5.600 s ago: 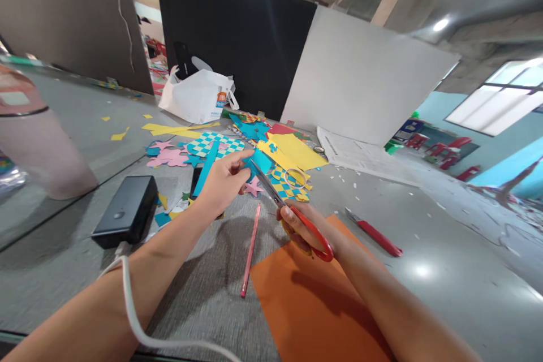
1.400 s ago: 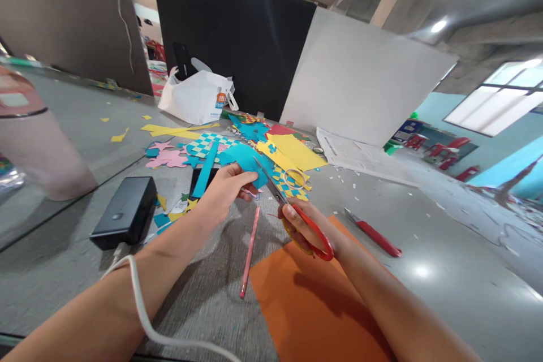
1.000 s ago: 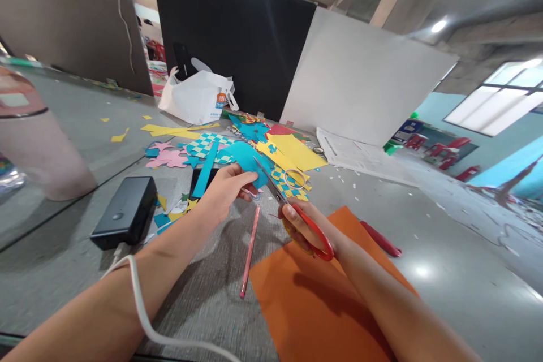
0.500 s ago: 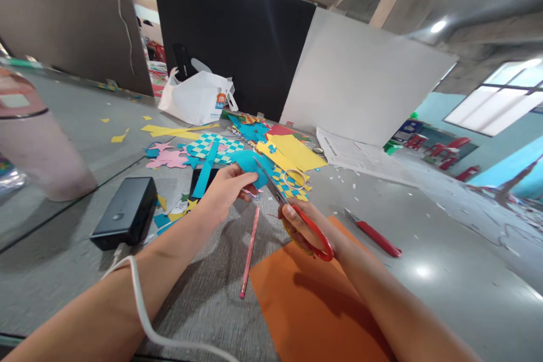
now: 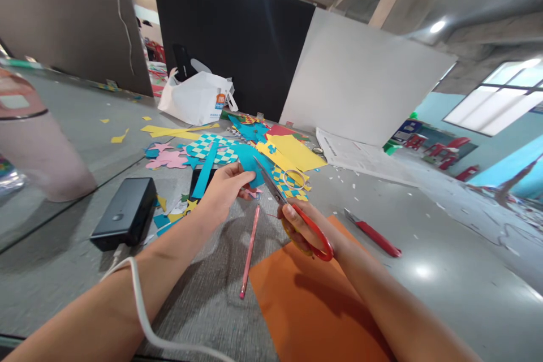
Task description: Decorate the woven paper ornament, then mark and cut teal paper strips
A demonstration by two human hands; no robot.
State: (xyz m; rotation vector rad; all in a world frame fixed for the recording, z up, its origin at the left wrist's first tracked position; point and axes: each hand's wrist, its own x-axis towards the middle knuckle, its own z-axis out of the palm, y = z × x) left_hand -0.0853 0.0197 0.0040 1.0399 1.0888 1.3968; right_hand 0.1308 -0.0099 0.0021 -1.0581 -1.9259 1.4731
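My left hand (image 5: 224,191) pinches a piece of blue paper (image 5: 251,159) and holds it above the table. My right hand (image 5: 302,227) grips red-handled scissors (image 5: 292,212); the blades point up and left into the blue paper's edge. A pink pencil (image 5: 249,251) lies on the grey table below both hands. Under my right forearm lies an orange sheet (image 5: 316,308).
Behind the hands lies a heap of yellow, blue and pink paper scraps with woven checkered mats (image 5: 212,146). A black box (image 5: 125,212) with a white cable sits at left, a red utility knife (image 5: 373,233) at right, a white bag (image 5: 195,97) and a white board (image 5: 360,79) at the back.
The blue piece has been turned in my left hand while the scissors worked along it. Both hands stay in nearly the same spot; the orange sheet's corner lifted briefly and lies flat again.
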